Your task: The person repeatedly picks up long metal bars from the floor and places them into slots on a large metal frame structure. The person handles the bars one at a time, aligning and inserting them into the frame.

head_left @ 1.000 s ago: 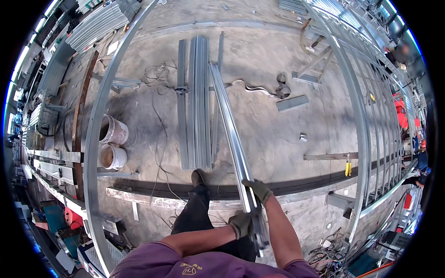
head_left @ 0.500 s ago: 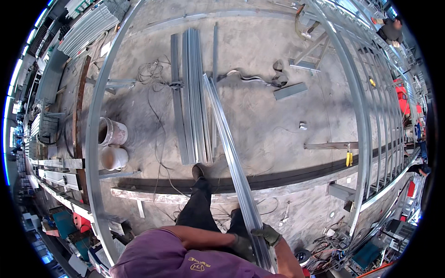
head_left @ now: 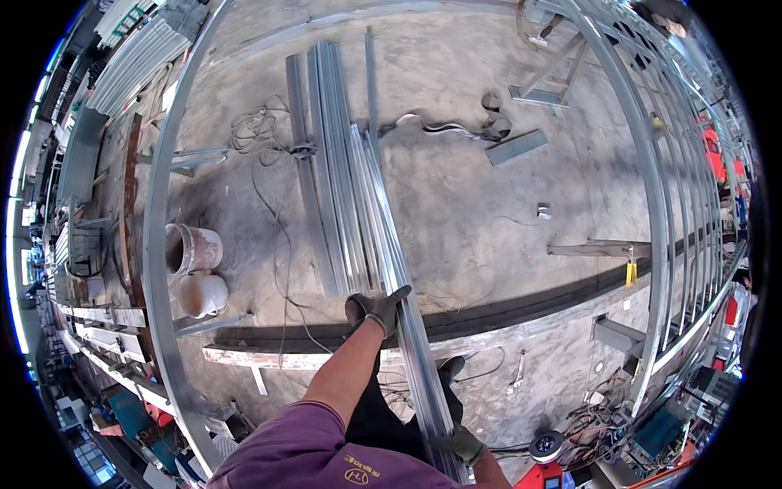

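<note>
A bundle of long shiny metal channels [head_left: 417, 350] slants from beside my body up to the floor stack. My left hand [head_left: 384, 314], in a dark glove, grips its left edge near the middle, with one finger laid over the top. Lower down, close to my waist, my right hand [head_left: 461, 445], also gloved, is closed on the same channels. Their far end lies against the right side of a stack of metal channels [head_left: 332, 171] on the concrete floor.
A white-topped beam [head_left: 285, 355] crosses the floor at my feet. Two buckets [head_left: 204, 295] stand left, near a loose cable [head_left: 277, 216]. Metal frame rails [head_left: 159, 244] rise on both sides. A strap [head_left: 448, 129] and a short grey channel [head_left: 518, 147] lie ahead.
My left hand has reached forward from my waist to the middle of the channels. The channels' far end has swung left against the stack. My right hand keeps hold near my waist.
</note>
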The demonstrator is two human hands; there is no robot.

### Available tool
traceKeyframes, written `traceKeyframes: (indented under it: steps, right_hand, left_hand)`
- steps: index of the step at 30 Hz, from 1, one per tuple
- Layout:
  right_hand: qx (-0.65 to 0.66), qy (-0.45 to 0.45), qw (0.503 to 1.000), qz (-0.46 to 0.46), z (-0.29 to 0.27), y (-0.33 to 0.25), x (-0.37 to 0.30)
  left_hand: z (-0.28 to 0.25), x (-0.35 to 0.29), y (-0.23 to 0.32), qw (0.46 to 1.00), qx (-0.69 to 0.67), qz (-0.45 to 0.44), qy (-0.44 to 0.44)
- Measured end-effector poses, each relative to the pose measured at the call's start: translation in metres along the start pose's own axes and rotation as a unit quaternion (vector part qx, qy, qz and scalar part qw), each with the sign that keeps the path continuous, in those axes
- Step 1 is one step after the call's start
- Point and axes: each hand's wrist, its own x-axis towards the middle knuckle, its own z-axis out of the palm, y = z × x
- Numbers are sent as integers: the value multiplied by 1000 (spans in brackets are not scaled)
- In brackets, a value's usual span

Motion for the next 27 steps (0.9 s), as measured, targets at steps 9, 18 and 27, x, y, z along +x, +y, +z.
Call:
traceKeyframes:
  steps: [9,18,27]
  right_hand:
    - [-196,85,977,27,4,-21,-67]
    - [-363,177,908,114,10,39,-144]
    - [-351,141,918,123,47,90,-137]
  left_hand:
    - [0,-9,-60,1000,13,21,-19]
    - [10,-82,-151,990,-66,-84,-88]
    - [-29,-57,-111,995,-50,1,-81]
